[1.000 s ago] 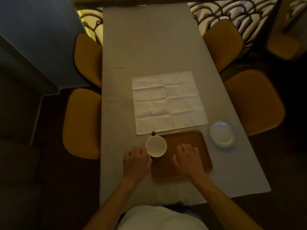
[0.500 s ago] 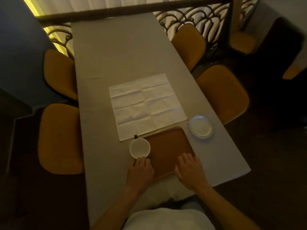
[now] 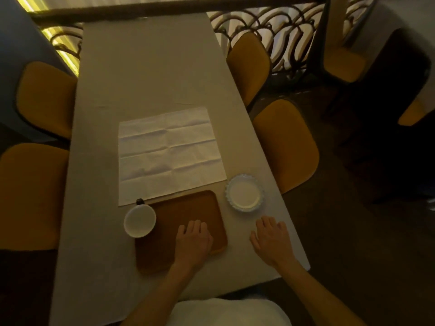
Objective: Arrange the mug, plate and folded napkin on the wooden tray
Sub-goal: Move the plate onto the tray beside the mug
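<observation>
A brown wooden tray (image 3: 174, 222) lies on the near part of the table. A white mug (image 3: 139, 220) with a dark handle stands at the tray's far left corner, partly on it. A small white plate (image 3: 244, 193) with a fluted rim sits on the cloth just right of the tray. A white napkin (image 3: 169, 153) lies unfolded and flat beyond the tray. My left hand (image 3: 193, 243) rests flat on the tray's right part, holding nothing. My right hand (image 3: 270, 241) is spread over the cloth, just below the plate, holding nothing.
The long table has a grey cloth (image 3: 150, 74). Mustard chairs stand on both sides, such as a near left chair (image 3: 30, 194) and a near right chair (image 3: 287, 144). A dark ornate railing (image 3: 282, 36) runs behind. The table's right edge is close to my right hand.
Both hands have shifted right: the left from beside the mug onto the tray, the right off the tray to the cloth below the plate. The view has also swung.
</observation>
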Tool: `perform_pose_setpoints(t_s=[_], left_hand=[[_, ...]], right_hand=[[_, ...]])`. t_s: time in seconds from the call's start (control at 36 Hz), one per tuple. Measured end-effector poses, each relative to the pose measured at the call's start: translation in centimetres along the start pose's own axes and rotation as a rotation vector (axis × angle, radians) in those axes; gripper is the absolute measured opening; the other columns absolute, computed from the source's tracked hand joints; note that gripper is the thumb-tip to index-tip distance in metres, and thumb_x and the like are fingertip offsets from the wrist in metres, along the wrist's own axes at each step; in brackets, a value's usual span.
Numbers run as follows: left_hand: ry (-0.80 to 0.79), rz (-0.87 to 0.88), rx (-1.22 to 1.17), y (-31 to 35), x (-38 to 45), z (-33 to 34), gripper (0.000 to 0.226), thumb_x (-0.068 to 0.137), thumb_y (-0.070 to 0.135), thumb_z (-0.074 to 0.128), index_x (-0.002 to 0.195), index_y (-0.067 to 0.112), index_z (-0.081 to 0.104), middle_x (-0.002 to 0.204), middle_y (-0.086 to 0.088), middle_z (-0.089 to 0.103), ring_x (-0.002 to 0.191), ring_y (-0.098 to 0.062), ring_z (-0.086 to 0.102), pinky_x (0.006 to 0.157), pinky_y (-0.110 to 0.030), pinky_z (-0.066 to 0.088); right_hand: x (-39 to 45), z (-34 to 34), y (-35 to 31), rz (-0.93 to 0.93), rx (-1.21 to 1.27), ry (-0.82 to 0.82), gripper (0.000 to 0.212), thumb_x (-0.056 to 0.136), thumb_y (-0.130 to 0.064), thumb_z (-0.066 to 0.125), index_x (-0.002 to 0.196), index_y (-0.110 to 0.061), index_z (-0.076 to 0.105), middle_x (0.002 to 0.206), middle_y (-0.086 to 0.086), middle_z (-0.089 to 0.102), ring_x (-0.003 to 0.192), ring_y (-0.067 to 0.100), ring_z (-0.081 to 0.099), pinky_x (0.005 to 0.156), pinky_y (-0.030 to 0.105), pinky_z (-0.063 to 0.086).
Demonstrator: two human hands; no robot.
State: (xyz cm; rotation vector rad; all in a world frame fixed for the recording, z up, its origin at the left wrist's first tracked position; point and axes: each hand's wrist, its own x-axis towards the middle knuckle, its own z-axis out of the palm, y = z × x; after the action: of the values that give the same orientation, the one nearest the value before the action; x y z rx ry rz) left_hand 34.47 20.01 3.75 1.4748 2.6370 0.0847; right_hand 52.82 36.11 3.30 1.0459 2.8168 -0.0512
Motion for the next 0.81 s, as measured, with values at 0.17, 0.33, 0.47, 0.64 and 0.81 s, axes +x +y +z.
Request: perform_pose_setpoints(t_s=[0.17, 0.33, 0.47, 0.64, 0.81], left_hand=[[-0.059, -0.032, 0.018, 4.6, 4.0, -0.2, 0.017, 0.084, 0.032, 0.039, 0.079, 0.02, 0.051, 0.078, -0.001, 0.054, 0.073, -0.022, 0.05, 0.067, -0.038, 0.039], [-0.071, -0.02, 0.076, 6.0, 9.1, 0.7, 0.015, 0.083, 0.033, 0.048, 0.084, 0.019, 0.054, 0.083, -0.003, 0.055, 0.077, -0.025, 0.05, 0.068, -0.039, 0.038], [-0.062, -0.017, 0.083, 6.5, 13.0, 1.7, 0.014, 0.082, 0.031, 0.05, 0.085, 0.019, 0.057, 0.081, -0.002, 0.059, 0.078, -0.024, 0.056, 0.071, -0.038, 0.043], [-0.193, -0.078, 0.027, 6.6, 16.8, 4.1, 0.025, 0.083, 0.034, 0.042, 0.089, 0.017, 0.059, 0.087, -0.003, 0.063, 0.084, -0.025, 0.059, 0.07, -0.036, 0.042], [-0.254, -0.107, 0.062, 6.1, 18.1, 5.7, 0.027, 0.081, 0.031, 0.038, 0.082, 0.014, 0.059, 0.082, -0.007, 0.062, 0.078, -0.028, 0.058, 0.068, -0.036, 0.044]], right_hand=[[2.5, 0.2, 5.2, -0.004, -0.015, -0.031, 0.024, 0.09, -0.041, 0.04, 0.084, -0.02, 0.051, 0.08, 0.0, 0.048, 0.073, 0.018, 0.046, 0.064, 0.036, 0.039], [6.2, 1.1, 8.0, 0.012, -0.022, -0.066, 0.029, 0.09, -0.042, 0.031, 0.084, -0.02, 0.048, 0.081, 0.001, 0.048, 0.073, 0.02, 0.045, 0.063, 0.037, 0.037], [8.9, 2.4, 8.8, 0.017, 0.014, -0.035, 0.023, 0.092, -0.04, 0.041, 0.085, -0.019, 0.047, 0.082, 0.001, 0.046, 0.074, 0.021, 0.044, 0.063, 0.036, 0.036], [11.8, 4.6, 9.7, -0.008, 0.023, -0.032, 0.024, 0.093, -0.041, 0.043, 0.084, -0.019, 0.047, 0.081, 0.001, 0.048, 0.073, 0.021, 0.045, 0.062, 0.036, 0.035], [13.3, 6.6, 10.3, -0.024, 0.081, -0.089, 0.028, 0.096, -0.041, 0.034, 0.083, -0.02, 0.046, 0.081, 0.001, 0.048, 0.076, 0.023, 0.047, 0.066, 0.037, 0.038]])
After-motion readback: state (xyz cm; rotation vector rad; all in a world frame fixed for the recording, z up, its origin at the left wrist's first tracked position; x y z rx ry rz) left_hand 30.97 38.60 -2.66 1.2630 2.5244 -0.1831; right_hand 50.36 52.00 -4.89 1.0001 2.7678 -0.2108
